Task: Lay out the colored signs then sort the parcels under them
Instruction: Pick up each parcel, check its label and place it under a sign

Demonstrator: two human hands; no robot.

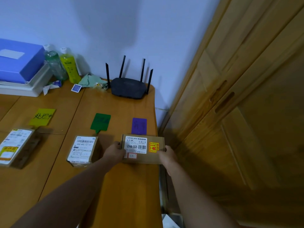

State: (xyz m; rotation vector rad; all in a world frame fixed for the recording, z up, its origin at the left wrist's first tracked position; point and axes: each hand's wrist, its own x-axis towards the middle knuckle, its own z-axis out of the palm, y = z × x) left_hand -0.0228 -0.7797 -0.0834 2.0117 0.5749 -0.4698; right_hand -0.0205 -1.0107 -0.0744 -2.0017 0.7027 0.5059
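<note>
Flat brown cardboard parcel [142, 149] with white printed label and orange fragile sticker, lying at the table's right edge, directly below the purple sign [139, 126], far edge just touching or barely overlapping it. Gripped at both short ends: left hand [115, 151] closed over the left end, thumb on top; right hand [167, 155] closed over the right end, fingers wrapped around the side. Whether resting on the wood or slightly lifted: cannot tell.

Left of it, a small taped box parcel [83, 150] with white shipping label, set below the green sign [100, 122], apart from it. Further left, a larger brown parcel [15, 148] with white and orange labels, blurred, below the yellow sign [42, 116] bearing black handwritten characters.

Three signs laid flat in a row across the wooden table [128, 186], well apart.

At the back: black four-antenna router [129, 87], crumpled pale green cloth [91, 81], yellow-green bottle [69, 66], clear green bottle [55, 63], blue box [19, 61] stacked on a white case [28, 88]. Wooden wardrobe doors [238, 104] to the right.
</note>
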